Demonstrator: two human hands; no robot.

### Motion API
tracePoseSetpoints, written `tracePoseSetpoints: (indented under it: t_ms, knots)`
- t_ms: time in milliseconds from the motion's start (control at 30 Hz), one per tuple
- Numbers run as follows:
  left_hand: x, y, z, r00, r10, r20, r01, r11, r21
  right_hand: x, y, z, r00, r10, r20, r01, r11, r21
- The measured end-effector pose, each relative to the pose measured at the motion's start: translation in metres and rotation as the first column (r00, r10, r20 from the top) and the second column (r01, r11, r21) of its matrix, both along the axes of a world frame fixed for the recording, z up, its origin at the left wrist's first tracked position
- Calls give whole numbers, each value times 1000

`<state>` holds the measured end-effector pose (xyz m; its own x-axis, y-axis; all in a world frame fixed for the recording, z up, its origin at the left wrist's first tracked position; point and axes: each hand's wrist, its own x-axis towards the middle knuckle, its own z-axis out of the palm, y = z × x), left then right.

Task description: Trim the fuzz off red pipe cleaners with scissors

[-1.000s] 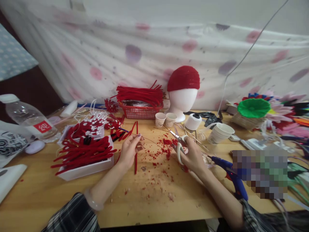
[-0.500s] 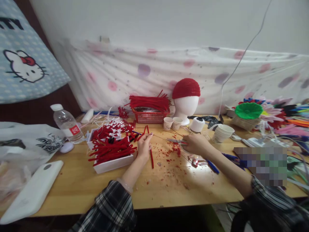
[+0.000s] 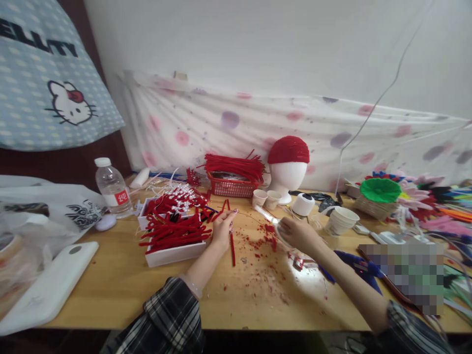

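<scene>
My left hand (image 3: 221,230) is closed in a pinch around a red chenille stem (image 3: 233,251), which hangs below the fingers toward the tabletop. A thin brown thread or wire runs from its fingertips to the right. My right hand (image 3: 298,233) grips scissors (image 3: 266,215), their blades pointing left and catching bright glare; I cannot tell how far the blades are apart. Red fluff scraps (image 3: 267,237) lie on the table between and below the hands. Left of my left hand, a white box (image 3: 176,253) holds many red chenille stems.
Behind stand a red basket (image 3: 236,188) of red stems, a white mannequin head (image 3: 287,178) with a red cap and two paper cups (image 3: 273,199). A blue glue gun (image 3: 359,265) lies under my right forearm. A water bottle (image 3: 112,189) and white power bank (image 3: 55,285) are left.
The camera view has shifted, so the scene sits lower. The scissors have tilted, with their tips now higher and brightly lit. My left hand keeps its pinch.
</scene>
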<state>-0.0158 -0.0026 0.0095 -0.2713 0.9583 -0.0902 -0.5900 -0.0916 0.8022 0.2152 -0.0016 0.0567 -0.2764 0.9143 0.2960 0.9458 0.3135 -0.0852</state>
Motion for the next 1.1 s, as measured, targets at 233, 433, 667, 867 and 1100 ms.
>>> tracePoseSetpoints:
  t_ms: [233, 433, 667, 867, 1100]
  knots:
    - [2, 0, 1, 999, -34, -3, 34, 999, -14, 3, 3, -3, 988, -17, -152, 22, 999, 31]
    - [3, 0, -1, 998, -57, 18, 57, 998, -27, 2, 1, -6, 943, 57, -327, -86, 993, -75]
    - [3, -3, 4, 994, -86, 75, 87, 996, -20, -15, 0, -3, 729, 72, -681, -318, 916, -244]
    - [4, -4, 2, 992, -104, 64, 104, 995, 2, -20, -2, 4, 545, 36, -838, -442, 861, -250]
    - [9, -7, 0, 988, -151, 29, 151, 988, 22, -4, -3, -6, 502, 23, -865, -385, 901, -200]
